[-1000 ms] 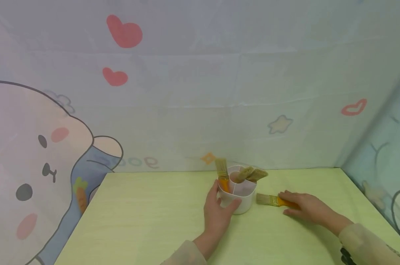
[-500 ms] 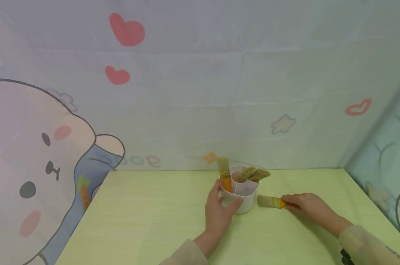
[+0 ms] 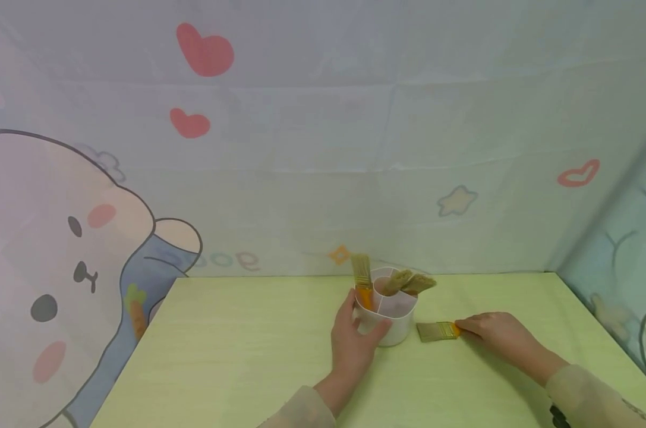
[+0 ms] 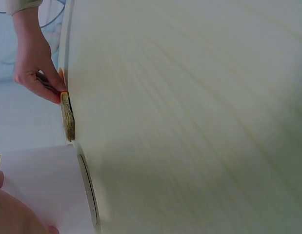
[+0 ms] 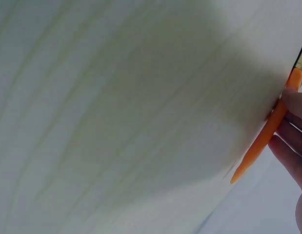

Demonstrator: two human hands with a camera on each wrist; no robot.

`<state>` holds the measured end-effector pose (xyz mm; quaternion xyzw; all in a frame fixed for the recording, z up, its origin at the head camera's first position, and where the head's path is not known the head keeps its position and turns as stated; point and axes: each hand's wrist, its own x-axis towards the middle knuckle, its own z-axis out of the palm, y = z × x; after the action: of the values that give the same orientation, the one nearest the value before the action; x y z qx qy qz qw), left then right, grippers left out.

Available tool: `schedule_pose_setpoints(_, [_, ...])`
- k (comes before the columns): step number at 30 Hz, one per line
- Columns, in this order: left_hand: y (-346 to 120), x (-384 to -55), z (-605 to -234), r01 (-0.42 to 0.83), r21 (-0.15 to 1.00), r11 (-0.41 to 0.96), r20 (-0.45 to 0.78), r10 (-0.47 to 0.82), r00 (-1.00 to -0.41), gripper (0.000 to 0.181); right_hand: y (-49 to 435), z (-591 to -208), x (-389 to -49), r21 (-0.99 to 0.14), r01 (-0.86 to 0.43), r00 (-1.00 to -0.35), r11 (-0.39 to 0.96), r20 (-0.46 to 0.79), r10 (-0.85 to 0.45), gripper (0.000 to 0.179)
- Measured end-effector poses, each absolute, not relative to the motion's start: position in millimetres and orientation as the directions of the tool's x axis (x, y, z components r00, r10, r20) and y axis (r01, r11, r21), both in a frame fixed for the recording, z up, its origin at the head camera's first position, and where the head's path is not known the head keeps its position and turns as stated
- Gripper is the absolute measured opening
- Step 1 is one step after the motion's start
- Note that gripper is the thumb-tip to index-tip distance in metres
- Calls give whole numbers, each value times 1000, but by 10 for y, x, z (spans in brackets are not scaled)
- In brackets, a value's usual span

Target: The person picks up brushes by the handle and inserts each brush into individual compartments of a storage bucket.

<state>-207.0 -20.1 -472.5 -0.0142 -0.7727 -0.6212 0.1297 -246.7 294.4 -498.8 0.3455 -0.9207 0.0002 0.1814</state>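
My left hand (image 3: pixel 353 342) grips the side of a white round divided holder (image 3: pixel 389 329), thumb in front and fingers at its left. In the holder, a paintbrush (image 3: pixel 362 279) with an orange handle stands bristles up at the left. Two more brushes (image 3: pixel 420 283) lean to the right in it, their handles hidden. To the right of the holder, my right hand (image 3: pixel 501 336) pinches the orange handle (image 5: pixel 268 129) of another paintbrush (image 3: pixel 437 331), low over the tabletop. Its bristles point left to the holder, a small gap apart.
The pale yellow-green table (image 3: pixel 237 356) ends at a back edge just behind the holder. A printed cloth backdrop (image 3: pixel 323 131) with hearts and a cartoon bear hangs there, and another cloth (image 3: pixel 633 249) runs along the right side.
My right fingers have gone from resting over the brush handle to pinching it near the ferrule. The brush has turned slightly. My left hand stays on the holder.
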Motion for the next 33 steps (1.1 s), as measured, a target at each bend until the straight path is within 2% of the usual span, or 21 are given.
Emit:
schedule_pose_setpoints(9, [-205,-2081,-4724,185,956,230,221,-141,-965,84,2970,-4983,-2385,59,-613,-704,788,412,-578,26])
schedule_pose_setpoints(15, [-206,-2081,-4719,194,955,224,229,-140,-963,84,2919,-4836,-2291,-21,-614,-696,789,487,-528,30])
schedule_pose_setpoints(21, [-212,-2079,-4708,191,957,218,225,-140,-964,84,2788,-4628,-2149,-111,-644,-665,757,571,-482,36])
schedule_pose_setpoints(33, [-211,-2091,-4731,180,961,209,211,-139,-967,83,2334,-4171,-1941,-306,-722,-640,621,635,-432,40])
